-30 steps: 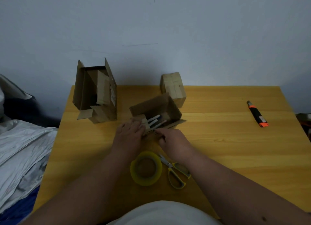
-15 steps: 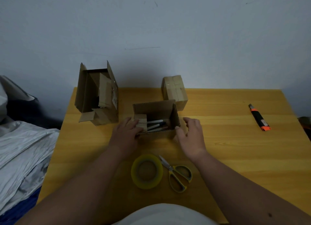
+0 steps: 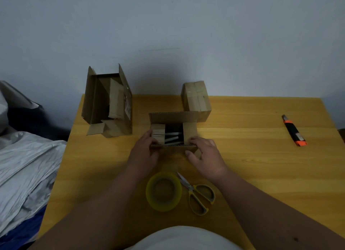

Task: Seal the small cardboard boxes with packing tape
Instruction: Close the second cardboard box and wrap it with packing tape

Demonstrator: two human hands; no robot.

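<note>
- Yellow wood-grain table (image 3: 242,165) is set against a plain pale grey-blue wall (image 3: 186,35); faint scuff marks are seen high on the wall.
- Small open cardboard box (image 3: 173,117) is placed mid-table, flaps up, white and dark stick-like items seen inside.
- Box is gripped at its left side by the left hand (image 3: 144,154), fingers curled on the left flap; right side is gripped by the right hand (image 3: 204,154), thumb at the front face.
- Sealed small box (image 3: 197,100) stands just behind the open one, near the wall.
- Larger open carton (image 3: 108,102) stands at the far-left corner, flaps raised.
- Packing tape roll (image 3: 164,191) lies flat near the front edge, scissors (image 3: 197,195) just beside it on the right.
- Orange-black utility knife (image 3: 294,130) lies well apart at far right.
- Crumpled grey sheeting (image 3: 24,165) is seen left of the table.
</note>
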